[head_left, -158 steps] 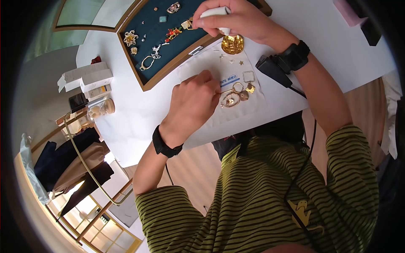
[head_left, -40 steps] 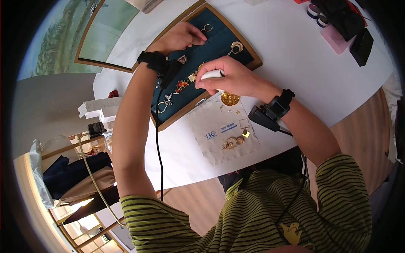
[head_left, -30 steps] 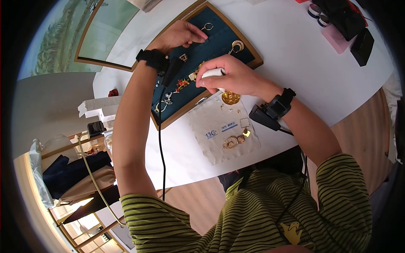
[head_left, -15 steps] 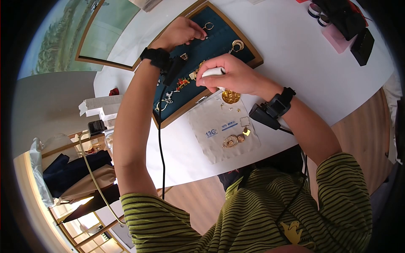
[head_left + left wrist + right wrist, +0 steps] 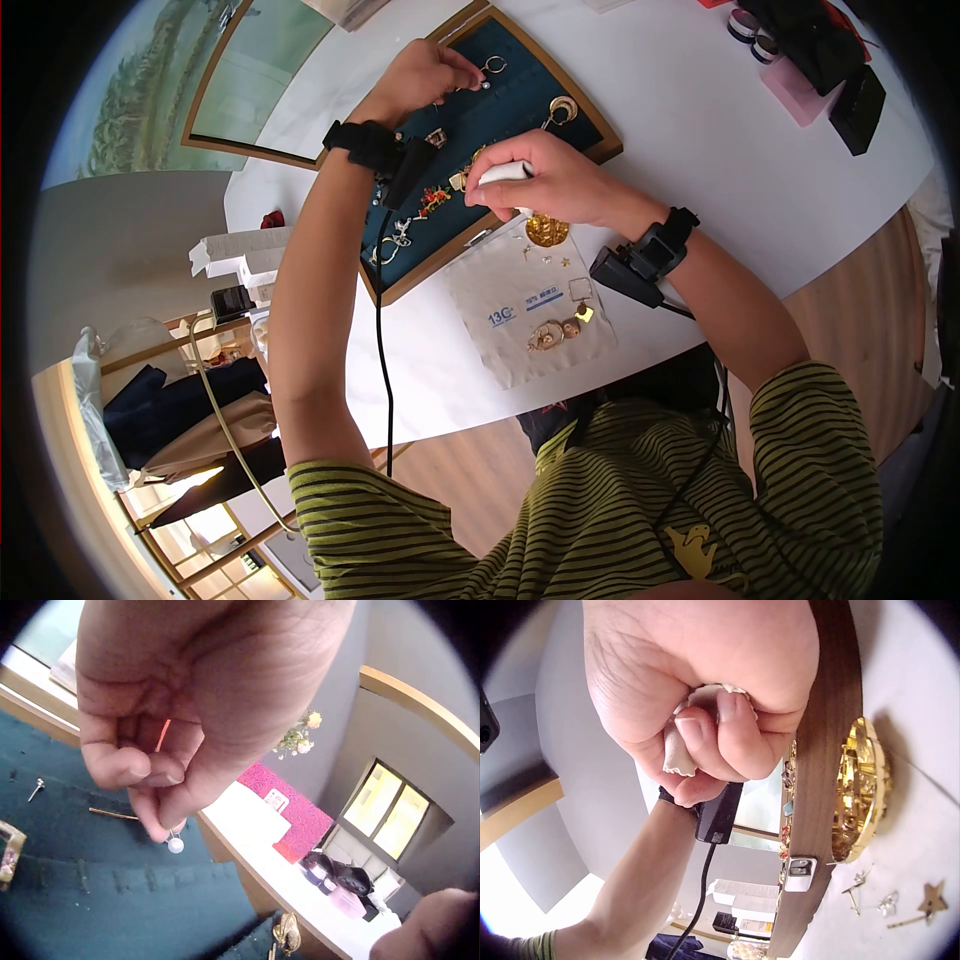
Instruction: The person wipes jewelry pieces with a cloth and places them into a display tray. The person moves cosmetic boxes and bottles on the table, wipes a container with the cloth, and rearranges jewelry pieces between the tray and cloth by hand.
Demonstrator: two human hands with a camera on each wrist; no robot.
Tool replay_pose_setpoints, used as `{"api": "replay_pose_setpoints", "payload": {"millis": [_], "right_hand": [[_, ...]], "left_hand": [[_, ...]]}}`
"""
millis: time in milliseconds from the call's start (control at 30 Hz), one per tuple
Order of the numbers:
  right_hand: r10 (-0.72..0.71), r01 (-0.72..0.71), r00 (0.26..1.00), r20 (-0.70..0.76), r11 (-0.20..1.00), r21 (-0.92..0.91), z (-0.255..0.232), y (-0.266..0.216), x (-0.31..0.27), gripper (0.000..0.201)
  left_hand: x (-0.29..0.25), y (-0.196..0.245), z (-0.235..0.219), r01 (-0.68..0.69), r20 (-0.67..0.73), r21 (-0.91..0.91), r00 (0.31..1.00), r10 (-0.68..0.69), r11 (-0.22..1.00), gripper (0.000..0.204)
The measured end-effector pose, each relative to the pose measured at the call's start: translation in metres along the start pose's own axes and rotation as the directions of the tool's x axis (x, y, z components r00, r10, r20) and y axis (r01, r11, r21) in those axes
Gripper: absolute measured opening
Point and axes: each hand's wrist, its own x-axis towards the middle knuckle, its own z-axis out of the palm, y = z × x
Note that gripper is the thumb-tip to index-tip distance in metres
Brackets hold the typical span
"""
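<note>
My left hand (image 5: 425, 82) is over the far part of a wooden jewelry box (image 5: 597, 148) lined in dark teal fabric. Its thumb and index finger pinch a small pearl earring (image 5: 175, 845), the white bead hanging just under the fingertips, close above the lining. A thin gold hoop (image 5: 503, 66) lies just beyond. My right hand (image 5: 570, 185), above the box's near side, grips a crumpled white cloth (image 5: 679, 750) in curled fingers. Below it, a shiny gold dish (image 5: 547, 232) holding gold pieces sits against the box's front.
A printed white cloth (image 5: 480, 345) bears several earrings and small charms. The glass lid (image 5: 262, 85) stands open at the left. More jewelry, including a red-and-gold piece (image 5: 434, 201), lies in the box. White cartons (image 5: 240, 255) and a pink box (image 5: 800, 92) stand farther out.
My left hand has gone from the jewelry on the printed cloth to the box's far side. Lately it shifted slightly, and the pearl came into view. The right hand keeps its grip on the white cloth.
</note>
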Motion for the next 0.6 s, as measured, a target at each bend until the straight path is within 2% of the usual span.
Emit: {"api": "replay_pose_setpoints", "payload": {"millis": [167,600], "right_hand": [[0.014,-0.014,1.0,-0.012,1.0,0.02,0.001,-0.003,-0.001,0.014],[-0.004,0.004,1.0,-0.008,0.999,0.045,0.002,0.0,0.0,0.014]], "left_hand": [[0.003,0.006,0.005,-0.076,0.056,-0.044,0.995,0.078,0.996,0.02],[0.005,0.01,0.014,-0.046,0.024,0.072,0.999,0.044,0.996,0.018]]}}
